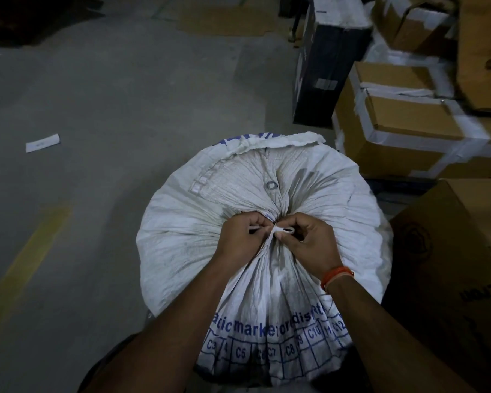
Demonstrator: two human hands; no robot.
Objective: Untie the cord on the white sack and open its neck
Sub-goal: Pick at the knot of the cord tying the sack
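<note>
A big white woven sack [182,222] with blue printing stands on the floor below me. Its neck is gathered tight at the middle, and the loose mouth fabric hangs toward me. A white flat cord [278,230] is knotted around the gathered neck. My left hand [238,239] pinches one end of the cord on the left of the knot. My right hand [309,245], with an orange wristband, pinches a loop of the cord on the right of the knot. A metal eyelet [271,184] shows in the fabric just beyond the knot.
Taped cardboard boxes [403,117] are stacked at the right, close to the sack. A large brown carton [465,265] stands at the near right. A black box [323,75] stands behind the sack. A paper slip [42,142] lies on the grey concrete floor at the left.
</note>
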